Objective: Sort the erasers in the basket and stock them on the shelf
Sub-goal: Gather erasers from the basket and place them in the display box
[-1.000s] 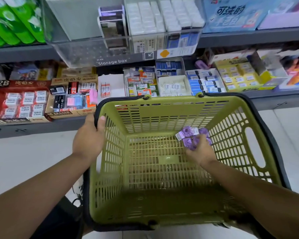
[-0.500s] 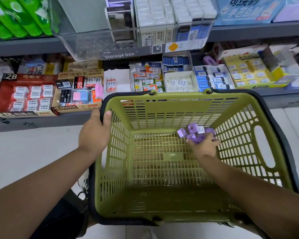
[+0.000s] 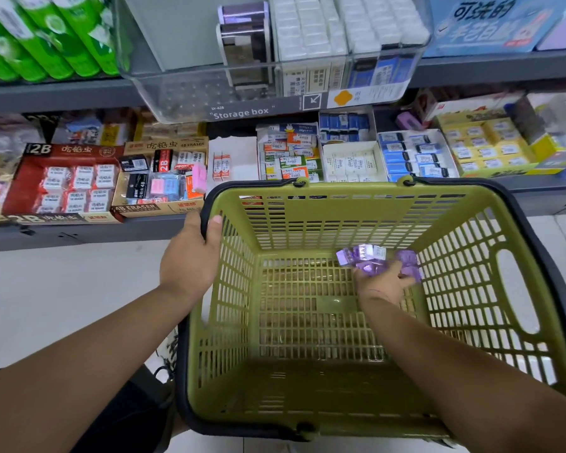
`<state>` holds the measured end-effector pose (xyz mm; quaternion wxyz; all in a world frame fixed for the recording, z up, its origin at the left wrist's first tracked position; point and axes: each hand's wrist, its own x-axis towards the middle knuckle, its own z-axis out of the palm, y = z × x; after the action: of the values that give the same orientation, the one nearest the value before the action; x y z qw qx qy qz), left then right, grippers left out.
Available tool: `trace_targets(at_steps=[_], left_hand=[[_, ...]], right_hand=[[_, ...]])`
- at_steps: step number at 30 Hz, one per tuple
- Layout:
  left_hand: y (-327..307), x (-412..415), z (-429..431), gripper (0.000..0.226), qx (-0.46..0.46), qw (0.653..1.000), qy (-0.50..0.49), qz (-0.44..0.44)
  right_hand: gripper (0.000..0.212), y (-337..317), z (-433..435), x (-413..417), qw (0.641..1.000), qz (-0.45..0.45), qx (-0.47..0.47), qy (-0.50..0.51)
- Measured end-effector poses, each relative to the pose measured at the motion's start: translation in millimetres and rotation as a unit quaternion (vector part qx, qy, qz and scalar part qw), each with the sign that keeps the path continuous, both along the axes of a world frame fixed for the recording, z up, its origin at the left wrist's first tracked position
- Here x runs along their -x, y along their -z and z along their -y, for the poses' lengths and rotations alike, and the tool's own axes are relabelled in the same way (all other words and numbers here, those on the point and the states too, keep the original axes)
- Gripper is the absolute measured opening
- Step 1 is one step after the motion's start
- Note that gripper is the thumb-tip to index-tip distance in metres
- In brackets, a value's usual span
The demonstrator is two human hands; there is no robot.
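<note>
A green plastic basket [image 3: 510, 289] with a black rim fills the lower right of the view, its bottom bare. My left hand [image 3: 190, 263] grips its far left corner, thumb over the rim. Inside the basket, my right hand [image 3: 384, 282] holds a bunch of several purple erasers [image 3: 370, 259] in clear wrappers, near the far wall. Just beyond the basket runs the grey shelf [image 3: 79, 230] with open cartons of erasers.
On the shelf sit a red 2B eraser carton [image 3: 62, 184], a 4B eraser carton [image 3: 160, 178], white and blue eraser boxes [image 3: 412, 155] and a yellow carton [image 3: 484, 145]. A clear storage box [image 3: 242, 93] juts out from the upper shelf. Pale floor lies left.
The basket and both hands have come closer to the shelf. My right hand has kept the purple erasers and stayed near the far wall inside the basket.
</note>
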<state>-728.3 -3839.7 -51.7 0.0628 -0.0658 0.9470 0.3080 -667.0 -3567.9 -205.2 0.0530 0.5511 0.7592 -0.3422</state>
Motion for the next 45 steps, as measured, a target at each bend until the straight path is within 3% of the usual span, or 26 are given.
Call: trace_targets(at_steps=[10,16,20,22,23,24,25,26,27,29,31,35,38,42,45], left_hand=[[-0.5,-0.6,0.3,0.054,0.003,1.000,-0.001,-0.001],[-3.5,-2.1,-1.3,0.049,0.012,1.000,-0.013,-0.006],[-26.3,-8.3,-18.0,0.051,0.072,0.993,-0.023,-0.091],[-44.8,-16.2,-34.9,0.052,-0.008,0.997,0.006,-0.082],[-56.3,-21.1,-44.4,0.053,-0.093,0.995,0.008,-0.033],[-70.8,-26.6,-54.7,0.056,-0.209,0.976,-0.005,0.054],[-88.5,-31.1,-63.9,0.060,-0.343,0.926,-0.026,0.153],[-104.2,-33.2,-69.9,0.063,-0.460,0.853,-0.037,0.245],[-117.7,-32.7,-72.3,0.062,-0.538,0.784,-0.030,0.308],[-138.7,-28.1,-70.2,0.047,-0.620,0.710,-0.007,0.334],[-155.8,-22.8,-64.0,0.036,-0.666,0.677,0.014,0.313],[-183.1,-11.2,-49.4,0.033,-0.702,0.651,0.038,0.286],[-200.5,-4.6,-43.0,0.033,-0.733,0.625,0.016,0.268],[-218.3,2.8,-36.7,0.042,-0.773,0.592,-0.039,0.224],[-227.4,20.5,-20.4,0.033,-0.809,0.551,-0.119,0.166]], right_hand=[[0.039,1.5,-14.1,-1.4,0.996,-0.008,0.059,-0.072],[0.028,-41.3,-9.7,-6.2,0.966,-0.088,0.242,0.003],[0.029,-110.9,11.5,-10.9,0.941,-0.114,0.269,-0.169],[0.030,-156.9,22.7,-9.4,0.914,-0.156,0.265,-0.266],[0.030,-182.2,28.9,-7.0,0.897,-0.183,0.248,-0.317],[0.031,-208.0,34.5,-4.3,0.879,-0.207,0.207,-0.377],[0.034,-232.8,39.7,-0.7,0.857,-0.230,0.154,-0.435],[0.038,-256.1,44.9,2.1,0.832,-0.255,0.110,-0.480],[0.040,-277.1,49.9,5.0,0.808,-0.276,0.083,-0.515],[0.041,-308.4,58.3,11.8,0.771,-0.284,0.043,-0.568],[0.050,-331.0,64.3,19.5,0.751,-0.274,-0.005,-0.601],[0.083,-366.5,72.4,34.5,0.709,-0.276,-0.059,-0.646],[0.099,-385.7,78.8,45.1,0.703,-0.314,-0.046,-0.636],[0.074,-406.5,85.6,57.9,0.707,-0.380,-0.015,-0.596],[0.033,-413.3,92.4,71.5,0.725,-0.423,0.171,-0.515]])
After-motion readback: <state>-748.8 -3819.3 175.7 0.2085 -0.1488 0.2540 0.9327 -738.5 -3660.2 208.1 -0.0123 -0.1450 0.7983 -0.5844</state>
